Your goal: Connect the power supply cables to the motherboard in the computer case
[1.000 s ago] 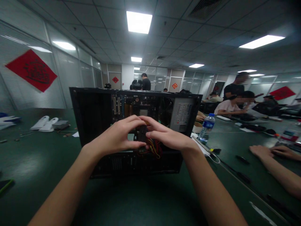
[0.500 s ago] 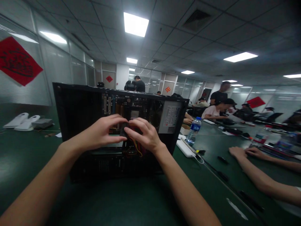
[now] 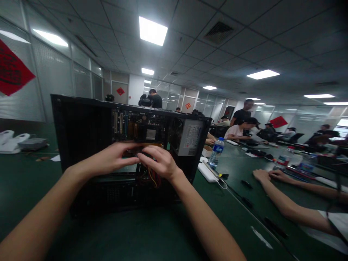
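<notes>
A black desktop computer case (image 3: 108, 195) stands on its side edge in front of me, its open face toward me. The motherboard (image 3: 141, 121) shows at its upper middle, the silver power supply (image 3: 190, 136) at its upper right. My left hand (image 3: 116, 156) reaches inside the case, thumb and fingers closed around a dark connector mostly hidden by my fingers. From the right, my right hand (image 3: 160, 161) pinches the same connector, fingertips close to the left hand's. Yellow, red and black power cables (image 3: 153, 177) hang beneath the right hand.
Right of the case are a water bottle (image 3: 216, 152), a white power strip (image 3: 208, 172) and a black cable (image 3: 246, 199) along the green table (image 3: 217, 217). Another person's forearms (image 3: 282, 195) rest at the right. A grey box (image 3: 32, 144) lies at far left.
The view has turned slightly right, so the case sits further left. The dark connector, visible between my fingertips before, is now mostly covered by them. Both hands stay together inside the case.
</notes>
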The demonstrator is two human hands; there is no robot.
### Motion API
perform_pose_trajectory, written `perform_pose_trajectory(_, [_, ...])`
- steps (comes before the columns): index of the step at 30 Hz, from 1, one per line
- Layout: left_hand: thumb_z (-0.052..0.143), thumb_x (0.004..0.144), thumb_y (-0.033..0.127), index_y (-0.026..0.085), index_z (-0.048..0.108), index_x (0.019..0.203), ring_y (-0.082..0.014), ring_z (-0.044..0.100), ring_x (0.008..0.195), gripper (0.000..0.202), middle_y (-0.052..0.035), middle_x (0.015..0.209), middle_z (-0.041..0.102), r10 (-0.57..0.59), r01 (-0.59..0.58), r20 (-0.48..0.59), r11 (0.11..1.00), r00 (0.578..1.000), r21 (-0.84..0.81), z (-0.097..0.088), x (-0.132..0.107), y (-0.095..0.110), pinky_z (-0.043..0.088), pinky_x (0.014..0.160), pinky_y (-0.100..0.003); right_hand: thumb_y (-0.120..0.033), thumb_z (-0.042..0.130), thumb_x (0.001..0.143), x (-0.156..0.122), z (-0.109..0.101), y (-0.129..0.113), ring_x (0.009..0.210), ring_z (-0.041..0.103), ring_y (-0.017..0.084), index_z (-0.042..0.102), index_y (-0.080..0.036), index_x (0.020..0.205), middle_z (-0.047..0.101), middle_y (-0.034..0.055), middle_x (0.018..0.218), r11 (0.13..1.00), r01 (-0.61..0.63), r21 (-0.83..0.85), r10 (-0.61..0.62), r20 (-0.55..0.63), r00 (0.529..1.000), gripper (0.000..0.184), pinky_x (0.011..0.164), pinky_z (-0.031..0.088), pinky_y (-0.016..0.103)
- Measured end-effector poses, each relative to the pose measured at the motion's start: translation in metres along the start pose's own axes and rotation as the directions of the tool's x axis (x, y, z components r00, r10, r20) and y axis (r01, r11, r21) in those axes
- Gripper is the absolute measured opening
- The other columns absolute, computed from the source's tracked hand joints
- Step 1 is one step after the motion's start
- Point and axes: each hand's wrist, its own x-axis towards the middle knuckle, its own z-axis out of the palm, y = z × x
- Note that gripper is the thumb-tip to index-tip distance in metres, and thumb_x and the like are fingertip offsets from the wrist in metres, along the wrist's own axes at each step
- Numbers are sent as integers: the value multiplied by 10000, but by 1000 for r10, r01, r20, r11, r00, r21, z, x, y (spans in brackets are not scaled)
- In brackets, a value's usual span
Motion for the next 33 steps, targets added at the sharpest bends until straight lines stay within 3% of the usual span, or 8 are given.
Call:
perform_pose_trajectory(5, [584, 913, 497, 213, 610, 1335, -259, 632, 1203, 510, -78, 1344, 659, 6, 0, -72, 997, 997, 74, 5, 4, -9, 486, 1054, -384, -202, 523, 996, 1, 6, -1, 1041, 644, 191, 709, -139, 1106, 696, 130, 1090, 995, -84, -61, 88, 67, 994, 225, 916, 559, 323])
perform_pose_trajectory(9, [558, 922, 454, 209, 631, 1298, -263, 617, 1217, 454, -76, 1330, 665, -2, 22, -135, 989, 991, 146, 17, 8, -18, 460, 1078, -392, -207, 465, 1020, 2, 9, -3, 1066, 629, 196, 699, -145, 1108, 690, 123, 1140, 959, -243, -147, 269, 194, 943, 258, 917, 537, 313])
perform_pose_trajectory(14, [484, 943, 387, 202, 655, 1245, -263, 631, 1179, 393, -76, 1273, 694, -78, 108, -175, 980, 981, 168, 36, 16, -13, 447, 1057, -389, -184, 455, 1006, 5, 6, -2, 1024, 604, 208, 645, -192, 1163, 648, 97, 1165, 823, -451, -344, 563, 393, 727, 246, 758, 533, 291])
perform_pose_trajectory(16, [442, 949, 414, 178, 698, 1145, -270, 671, 1068, 399, -92, 1160, 736, -176, 201, -169, 969, 970, 144, 43, 19, -8, 477, 972, -380, -168, 468, 984, 7, 4, -2, 1009, 595, 215, 636, -193, 1131, 634, 97, 1140, 772, -488, -407, 634, 453, 626, 225, 703, 519, 288])
perform_pose_trajectory(18, [420, 941, 474, 167, 732, 1008, -268, 696, 915, 443, -97, 998, 766, -290, 301, -106, 947, 951, 109, 49, 21, -3, 494, 851, -359, -173, 476, 971, 7, 5, -2, 1028, 585, 219, 634, -195, 1100, 623, 99, 1140, 761, -486, -429, 648, 500, 574, 205, 699, 508, 288])
perform_pose_trajectory(22, [416, 895, 519, 167, 718, 807, -239, 665, 775, 472, -80, 842, 752, -388, 388, 20, 921, 921, 31, 60, 23, -7, 449, 703, -310, -197, 497, 956, 6, 8, -2, 1063, 570, 225, 641, -200, 1083, 618, 93, 1161, 788, -458, -411, 615, 545, 570, 191, 721, 494, 292])
perform_pose_trajectory(29, [391, 834, 542, 168, 621, 630, -168, 489, 611, 483, -25, 596, 591, -407, 409, 50, 912, 912, -27, 66, 25, -29, 317, 554, -260, -202, 470, 964, 4, 8, -2, 1061, 578, 220, 661, -196, 1086, 631, 89, 1134, 816, -437, -377, 576, 586, 570, 227, 744, 494, 300])
perform_pose_trajectory(33, [433, 822, 534, 161, 675, 639, -172, 507, 611, 480, -32, 605, 623, -418, 418, 62, 908, 906, 11, 67, 24, -29, 296, 560, -267, -225, 504, 950, 3, 10, -2, 1054, 586, 223, 669, -192, 1061, 638, 84, 1097, 849, -389, -357, 527, 620, 582, 202, 731, 502, 304])
